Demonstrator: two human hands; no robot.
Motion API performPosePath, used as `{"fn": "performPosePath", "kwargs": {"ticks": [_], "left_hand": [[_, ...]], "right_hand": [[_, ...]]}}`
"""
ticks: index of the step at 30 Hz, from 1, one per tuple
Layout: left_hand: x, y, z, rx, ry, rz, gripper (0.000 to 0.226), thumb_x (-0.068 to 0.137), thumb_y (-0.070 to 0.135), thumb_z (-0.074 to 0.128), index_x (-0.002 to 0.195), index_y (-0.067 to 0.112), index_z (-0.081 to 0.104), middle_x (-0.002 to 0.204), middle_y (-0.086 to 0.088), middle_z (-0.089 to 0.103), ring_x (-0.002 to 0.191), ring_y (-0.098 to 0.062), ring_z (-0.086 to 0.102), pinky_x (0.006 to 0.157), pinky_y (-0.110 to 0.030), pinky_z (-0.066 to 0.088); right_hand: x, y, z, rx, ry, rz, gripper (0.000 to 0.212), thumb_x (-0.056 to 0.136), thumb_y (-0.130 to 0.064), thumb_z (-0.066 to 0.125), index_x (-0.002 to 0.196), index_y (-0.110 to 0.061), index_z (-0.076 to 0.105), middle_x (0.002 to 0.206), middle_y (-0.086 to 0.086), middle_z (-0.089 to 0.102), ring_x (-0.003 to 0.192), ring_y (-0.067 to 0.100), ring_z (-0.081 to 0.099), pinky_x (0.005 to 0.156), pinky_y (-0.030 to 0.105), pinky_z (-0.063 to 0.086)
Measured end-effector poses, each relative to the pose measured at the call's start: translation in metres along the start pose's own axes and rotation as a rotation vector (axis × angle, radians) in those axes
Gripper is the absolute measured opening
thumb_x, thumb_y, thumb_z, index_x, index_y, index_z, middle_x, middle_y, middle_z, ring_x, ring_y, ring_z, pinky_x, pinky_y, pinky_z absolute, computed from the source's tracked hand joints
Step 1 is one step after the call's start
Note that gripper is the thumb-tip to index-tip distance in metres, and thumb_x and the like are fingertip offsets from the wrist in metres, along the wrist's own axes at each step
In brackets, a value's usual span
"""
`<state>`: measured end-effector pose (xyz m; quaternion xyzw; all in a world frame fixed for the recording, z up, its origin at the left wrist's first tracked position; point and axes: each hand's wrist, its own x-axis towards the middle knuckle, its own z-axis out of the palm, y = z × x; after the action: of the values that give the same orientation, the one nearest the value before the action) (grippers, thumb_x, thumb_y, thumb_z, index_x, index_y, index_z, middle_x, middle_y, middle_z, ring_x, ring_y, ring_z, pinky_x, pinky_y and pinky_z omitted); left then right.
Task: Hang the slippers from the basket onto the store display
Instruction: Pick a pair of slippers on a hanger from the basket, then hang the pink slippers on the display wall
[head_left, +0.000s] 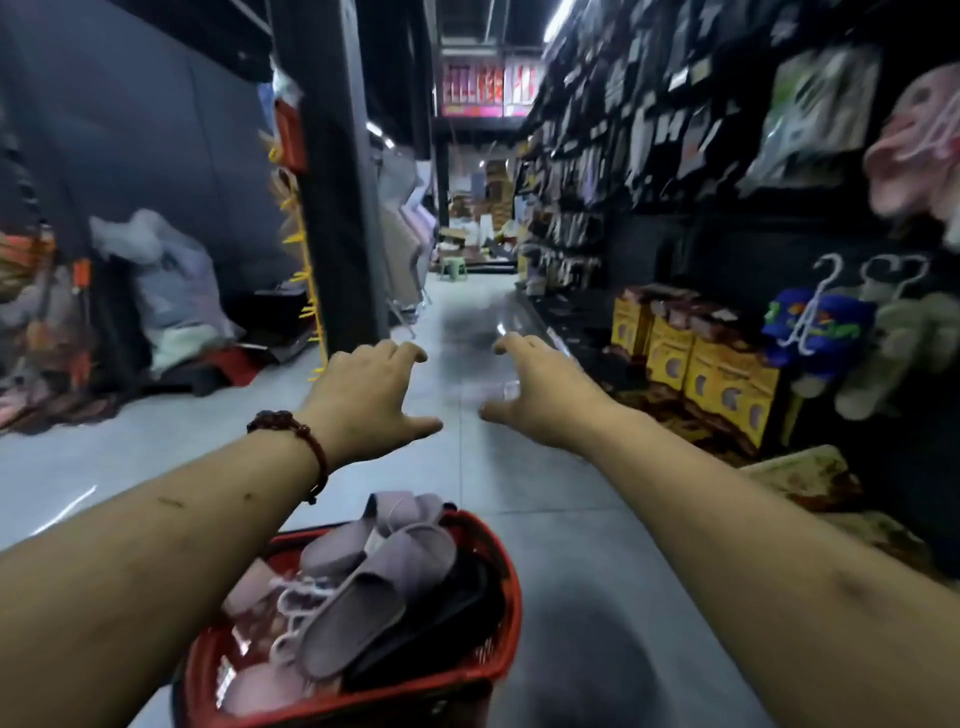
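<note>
Bulging bags (166, 280) slump against the dark left wall, beside a black pillar (337, 171). The left hand (363, 400) reaches out, fingers loose, holding nothing. Below it, on the grey tiled floor (561, 519), a red basket (483, 670) holds mauve slippers (374, 592). The right hand (540, 395) is likewise spread and empty. Yellow boxes (701, 364) and the display (815, 332) of hung slippers line the right side of the aisle.

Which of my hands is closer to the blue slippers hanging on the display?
Right. The right hand hovers mid-aisle, left of the blue slippers and apart from them; the left hand is even farther left, beyond it.
</note>
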<state>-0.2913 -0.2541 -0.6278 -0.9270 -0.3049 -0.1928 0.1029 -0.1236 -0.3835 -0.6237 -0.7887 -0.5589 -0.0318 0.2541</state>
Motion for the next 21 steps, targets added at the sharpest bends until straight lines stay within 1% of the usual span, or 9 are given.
{"fn": "performPosePath", "kwargs": {"ticks": [3,5,9,10,13,15,17,19,21], "left_hand": [[-0.023,-0.031,0.043,-0.019,-0.060,-0.046,0.081,0.077,0.066,0.068,0.141,0.023,0.044,0.129,-0.002,0.056,0.118,-0.028,0.056,0.099,-0.044,0.044],[-0.041,-0.050,0.074,-0.030,-0.122,-0.083,0.080,0.078,0.065,0.068,0.141,0.022,0.044,0.134,-0.002,0.055,0.120,-0.028,0.055,0.099,-0.044,0.043],[-0.072,-0.079,0.124,-0.060,-0.195,-0.152,0.081,0.079,0.067,0.066,0.142,0.022,0.043,0.135,-0.005,0.055,0.122,-0.029,0.053,0.098,-0.043,0.039],[-0.079,-0.085,0.135,-0.070,-0.200,-0.169,0.080,0.079,0.067,0.066,0.142,0.022,0.044,0.134,-0.005,0.055,0.121,-0.029,0.054,0.098,-0.042,0.039],[-0.099,-0.100,0.164,-0.096,-0.228,-0.230,0.081,0.077,0.069,0.066,0.140,0.024,0.045,0.132,-0.003,0.056,0.121,-0.027,0.053,0.098,-0.041,0.039],[-0.113,-0.108,0.180,-0.114,-0.258,-0.277,0.082,0.074,0.074,0.063,0.138,0.024,0.047,0.130,-0.002,0.057,0.119,-0.027,0.054,0.097,-0.041,0.041],[-0.127,-0.119,0.195,-0.189,-0.266,-0.345,0.077,0.074,0.071,0.065,0.135,0.025,0.050,0.127,-0.002,0.059,0.119,-0.026,0.055,0.098,-0.041,0.042],[-0.143,-0.131,0.211,-0.353,-0.235,-0.446,0.067,0.079,0.061,0.069,0.132,0.023,0.054,0.128,0.000,0.061,0.121,-0.024,0.055,0.101,-0.043,0.044],[-0.157,-0.146,0.230,-0.458,-0.200,-0.536,0.057,0.082,0.054,0.068,0.127,0.022,0.058,0.127,0.001,0.063,0.117,-0.022,0.059,0.098,-0.044,0.048]], "right_hand": [[0.008,-0.005,0.056,0.047,-0.072,0.007,0.075,0.086,-0.040,0.074,0.147,-0.022,0.035,0.152,0.000,0.037,0.129,0.026,0.048,0.098,0.038,0.046],[0.012,-0.009,0.096,0.085,-0.133,0.017,0.075,0.085,-0.038,0.076,0.147,-0.020,0.036,0.152,0.002,0.038,0.131,0.026,0.047,0.098,0.035,0.043],[0.014,-0.018,0.168,0.110,-0.227,0.015,0.079,0.081,-0.043,0.078,0.145,-0.020,0.039,0.149,0.003,0.041,0.131,0.027,0.047,0.105,0.042,0.044],[0.014,-0.020,0.184,0.124,-0.248,0.012,0.079,0.080,-0.043,0.078,0.144,-0.020,0.039,0.148,0.003,0.042,0.130,0.027,0.048,0.103,0.041,0.044],[0.012,-0.030,0.227,0.157,-0.300,0.000,0.074,0.081,-0.041,0.077,0.143,-0.020,0.041,0.143,0.003,0.046,0.124,0.025,0.051,0.096,0.033,0.044],[0.010,-0.037,0.252,0.187,-0.329,-0.002,0.068,0.081,-0.039,0.076,0.138,-0.021,0.045,0.137,0.002,0.048,0.122,0.025,0.052,0.095,0.033,0.046],[0.008,-0.044,0.273,0.203,-0.342,-0.009,0.065,0.082,-0.040,0.075,0.137,-0.021,0.047,0.135,0.001,0.050,0.122,0.025,0.052,0.093,0.031,0.045],[0.006,-0.051,0.292,0.195,-0.324,-0.024,0.064,0.084,-0.040,0.074,0.139,-0.021,0.046,0.139,0.001,0.051,0.122,0.024,0.053,0.089,0.028,0.043],[0.004,-0.056,0.313,0.199,-0.300,-0.054,0.057,0.086,-0.040,0.072,0.136,-0.022,0.050,0.138,0.000,0.053,0.120,0.022,0.056,0.094,0.033,0.048]]}}
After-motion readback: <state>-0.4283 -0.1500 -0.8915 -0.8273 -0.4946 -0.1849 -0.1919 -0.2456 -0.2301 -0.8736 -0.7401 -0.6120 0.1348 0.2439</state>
